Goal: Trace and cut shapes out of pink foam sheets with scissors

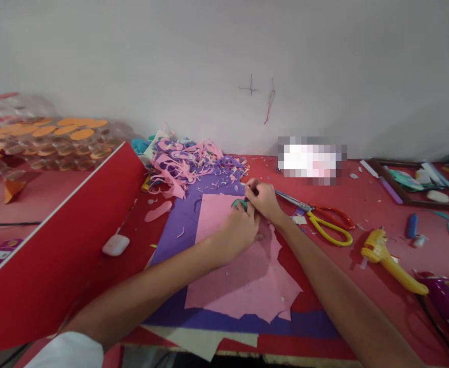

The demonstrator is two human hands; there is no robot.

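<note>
My left hand is on the upper part of a pink sheet, its fingers pressed on a small green piece. The kind of the green piece cannot be told, as the fingers cover much of it. Touching or very near those fingers, my right hand is closed in a pinch; what it grips, if anything, is hidden. Under the pink sheet, which has a ragged lower and right edge, lies a larger purple sheet. Scissors with red and yellow handles lie to the right of my right hand.
Pink and purple scraps are heaped behind the sheets. A red panel stands slanted on the left, beside a white case. A yellow glue gun and a purple power strip lie right. A dark-framed tray sits farther back.
</note>
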